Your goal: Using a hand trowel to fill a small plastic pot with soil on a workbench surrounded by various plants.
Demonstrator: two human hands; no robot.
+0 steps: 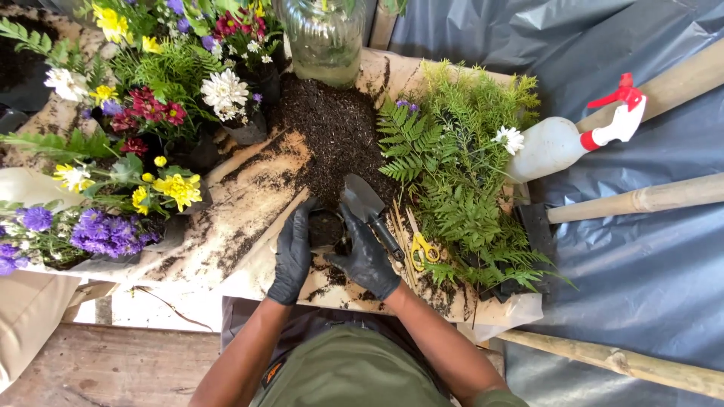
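Cradling a small black pot (326, 228) at lower centre of the frame, on the paper-covered table (249, 196), just below the heap of dark soil (332, 136), with dark soil showing inside its mouth. Wrapping the gloved left hand (292, 252) round the pot's left wall, fingers (302, 218) curled close and pressing the rim; closing the gloved right hand (367, 260) on the right wall in the same way, fingers bent round it rather than spread. Lying across the top of the right hand, a small trowel (363, 197), blade pointing up toward the soil heap and handle running down to the right; hard telling whether gripped or merely resting there. Risking, by the look of it, a tipped pot and spilled soil from squeezing unevenly, or a trowel sliding off and knocking the rim, given how loosely placed. Also risking a snag on the yellow-handled scissors (422, 247) lying just right of the right hand, beside thin pale sticks. Spreading further right, a bed of fern fronds (460, 173), then a white spray bottle (558, 145) with a red trigger, and wooden poles (641, 200) on a grey plastic sheet (641, 286). Crowding the upper left, mixed cut flowers (151, 105); standing at top centre, a glass jar (326, 34).
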